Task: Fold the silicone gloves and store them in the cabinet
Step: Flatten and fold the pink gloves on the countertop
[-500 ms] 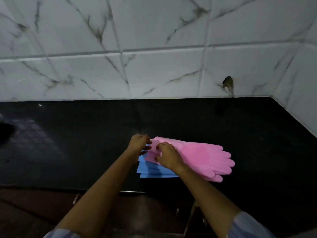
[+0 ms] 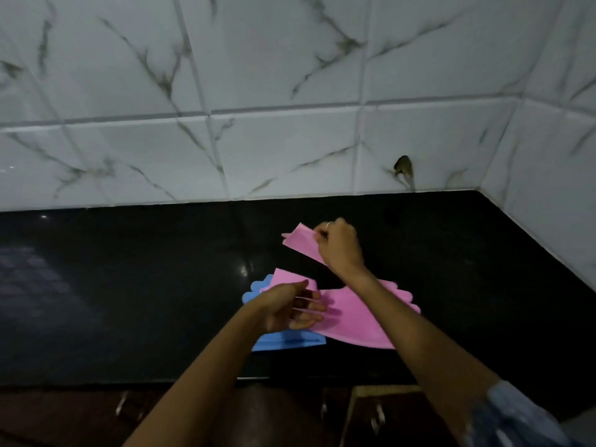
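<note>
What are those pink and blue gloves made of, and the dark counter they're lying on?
The pink glove looks like soft, matte silicone or rubber: its lifted cuff bends limply. The blue glove beneath appears the same material. The countertop seems polished black stone, perhaps granite, since it mirrors light glints.

A pink silicone glove (image 2: 351, 314) lies on the black tabletop (image 2: 129, 285), its cuff end lifted and pinched by the right hand (image 2: 338, 246). It overlaps a flat blue glove (image 2: 258, 293) beneath its left part.

Pink gloves (image 2: 351, 312) over blue gloves (image 2: 283, 341); bench (image 2: 129, 285) glossy black; wall tiles (image 2: 290, 75) white, grey marble veining; sleeve (image 2: 516, 417) blue.
</note>
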The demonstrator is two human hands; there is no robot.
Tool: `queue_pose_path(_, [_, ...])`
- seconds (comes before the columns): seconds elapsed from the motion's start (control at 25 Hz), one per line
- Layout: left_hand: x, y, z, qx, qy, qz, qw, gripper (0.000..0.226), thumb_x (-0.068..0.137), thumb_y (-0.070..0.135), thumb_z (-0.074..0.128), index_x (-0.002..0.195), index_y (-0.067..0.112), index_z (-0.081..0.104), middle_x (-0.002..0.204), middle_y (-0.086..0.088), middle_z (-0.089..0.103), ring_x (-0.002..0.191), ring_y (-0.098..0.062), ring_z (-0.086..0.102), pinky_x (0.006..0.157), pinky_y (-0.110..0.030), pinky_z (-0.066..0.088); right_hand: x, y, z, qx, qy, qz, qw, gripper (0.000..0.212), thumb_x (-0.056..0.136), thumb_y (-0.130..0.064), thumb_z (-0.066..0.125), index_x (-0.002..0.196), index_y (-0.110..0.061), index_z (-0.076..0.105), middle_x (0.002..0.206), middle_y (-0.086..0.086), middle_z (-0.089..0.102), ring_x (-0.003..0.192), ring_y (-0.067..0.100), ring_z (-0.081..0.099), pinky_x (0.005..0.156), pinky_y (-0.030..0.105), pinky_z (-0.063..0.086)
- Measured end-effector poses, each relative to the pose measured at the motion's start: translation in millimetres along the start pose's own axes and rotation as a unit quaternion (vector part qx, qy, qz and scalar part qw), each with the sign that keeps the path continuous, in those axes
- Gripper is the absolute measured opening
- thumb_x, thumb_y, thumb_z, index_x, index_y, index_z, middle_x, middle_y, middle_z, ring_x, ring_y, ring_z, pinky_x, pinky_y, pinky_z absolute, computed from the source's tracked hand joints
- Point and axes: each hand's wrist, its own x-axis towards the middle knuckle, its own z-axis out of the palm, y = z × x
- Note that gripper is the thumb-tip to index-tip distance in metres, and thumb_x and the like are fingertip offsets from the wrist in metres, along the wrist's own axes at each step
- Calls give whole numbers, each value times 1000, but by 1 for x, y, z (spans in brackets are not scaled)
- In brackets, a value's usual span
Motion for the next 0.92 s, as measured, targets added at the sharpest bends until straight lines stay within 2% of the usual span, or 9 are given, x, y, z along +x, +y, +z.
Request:
queue_pose_path(0.08, [10, 6, 23, -106, -8, 0, 994, 51, 101, 42, 27, 102, 0, 57, 78, -18, 75, 65, -26, 73, 52, -27, 59, 15, -1, -42, 24, 8, 6, 1000, 23, 90, -17, 55, 109, -16, 70, 108, 8, 71, 99, 24, 66, 89, 35, 53])
queue_pose_path(0.16, [22, 13, 50, -155, -33, -2, 987, 65, 100, 49, 19, 104, -4, 55, 89, -26, 73, 66, -30, 73, 46, -27, 58, 23, 1, -84, 57, 11, 12, 998, 24, 89, -17, 56, 108, -19, 70, 85, 3, 74, 75, 20, 69, 71, 28, 55])
queue_pose_path(0.24, [34, 18, 76, -198, -56, 10, 978, 83, 95, 60, 13, 124, -11, 47, 116, -33, 63, 91, -36, 68, 46, -29, 58, 22, 5, -118, 132, 0, 29, 991, 22, 91, -17, 57, 109, -17, 68, 61, 0, 67, 49, 11, 62, 51, 18, 49])
queue_pose_path(0.36, [53, 23, 114, -302, -87, 35, 949, 102, 84, 75, 14, 134, -11, 36, 132, -34, 50, 120, -42, 53, 54, -39, 59, 9, 19, -161, 304, -63, 60, 949, 18, 92, -18, 58, 108, -15, 65, 64, 5, 73, 53, 11, 67, 53, 19, 53])
queue_pose_path(0.52, [71, 39, 153, -404, -135, 136, 894, 74, 94, 60, 31, 128, -3, 50, 111, -25, 64, 97, -39, 64, 81, -50, 54, -19, 55, -201, 405, -128, 51, 904, 19, 90, -10, 56, 88, -23, 69, 78, -3, 74, 73, 10, 71, 60, 21, 55])
queue_pose_path(0.6, [79, 51, 169, -429, -163, 177, 871, 76, 89, 67, 27, 109, 4, 65, 98, -20, 71, 88, -34, 68, 91, -45, 46, -35, 79, -216, 455, -142, 62, 877, 26, 92, -6, 49, 82, -22, 67, 79, -1, 68, 70, 10, 64, 57, 20, 52])
queue_pose_path(0.76, [102, 74, 192, -442, -160, 210, 858, 57, 88, 61, 38, 99, 10, 63, 95, -16, 70, 91, -31, 65, 95, -43, 45, -55, 131, -232, 495, -103, 133, 852, 33, 94, -10, 34, 76, -10, 60, 88, 17, 55, 65, 22, 51, 47, 26, 41])
queue_pose_path(0.84, [116, 79, 204, -435, -186, 218, 854, 37, 90, 43, 47, 101, 11, 63, 102, -14, 67, 99, -29, 61, 106, -43, 38, -58, 157, -235, 506, -81, 198, 836, 35, 94, -15, 36, 72, -9, 62, 81, 12, 60, 61, 19, 55, 45, 23, 43])
queue_pose_path(0.92, [135, 80, 213, -409, -185, 217, 867, 25, 91, 25, 51, 104, 9, 65, 101, -15, 71, 100, -29, 63, 102, -42, 42, -61, 181, -235, 485, -76, 232, 839, 32, 93, -19, 44, 72, -14, 67, 81, 1, 65, 64, 11, 59, 46, 20, 46])
